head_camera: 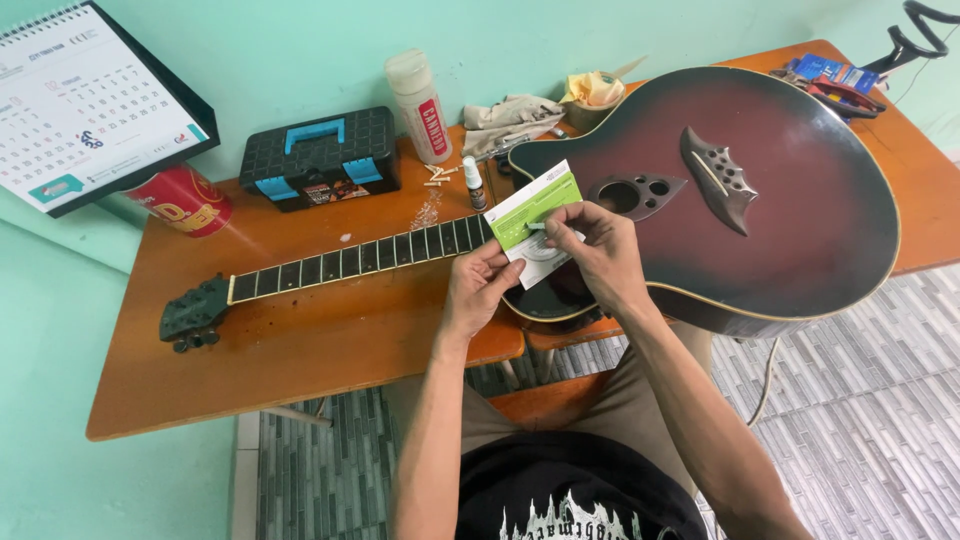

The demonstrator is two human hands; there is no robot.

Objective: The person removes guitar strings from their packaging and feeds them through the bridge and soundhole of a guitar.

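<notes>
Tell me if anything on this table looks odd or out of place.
The guitar has no strings, and small pale pegs lie scattered loose beside the toolbox. Both hands hold a green-and-white packet.

The desk calendar (pixel 85 100) is cut off by the left edge. The black stand (pixel 925 35) runs off the top right. The green-and-white packet (pixel 535 215) partly hides behind fingers.

my arms: bare to the elbow, no sleeves in view | my hands (pixel 480 290) (pixel 600 255): no gloves, rings or watch | my shirt (pixel 575 490): black, jagged white print | my trousers (pixel 620 400): khaki-brown
</notes>
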